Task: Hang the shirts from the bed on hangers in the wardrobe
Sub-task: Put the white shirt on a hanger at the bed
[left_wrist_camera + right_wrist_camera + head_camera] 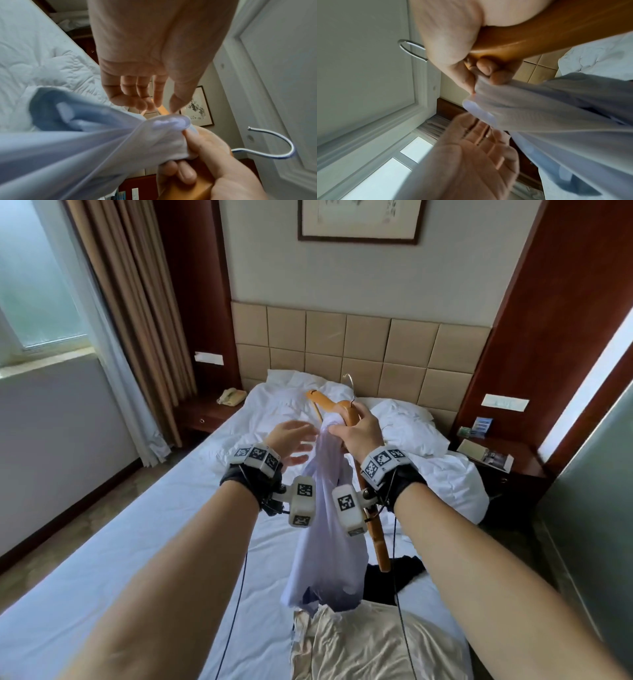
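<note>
My right hand [356, 431] grips a wooden hanger [327, 402] near its metal hook [350, 383] and pinches a bunched part of a pale blue shirt [327, 546] against the wood. The shirt hangs down over the bed [144, 529]. The right wrist view shows the fingers [489, 70] curled round hanger [539, 40] and cloth [556, 108]. My left hand [296, 445] floats just left of the shirt, fingers spread and relaxed, holding nothing. In the left wrist view this hand [142, 97] hovers above the shirt [77, 142] and hook [274, 150].
A cream shirt [370, 645] and a black garment [394, 577] lie on the bed near me. Rumpled pillows [404, 426] sit by the padded headboard [359, 347]. Nightstands flank the bed, the left one with a phone [232, 396]. Curtains [137, 313] hang left.
</note>
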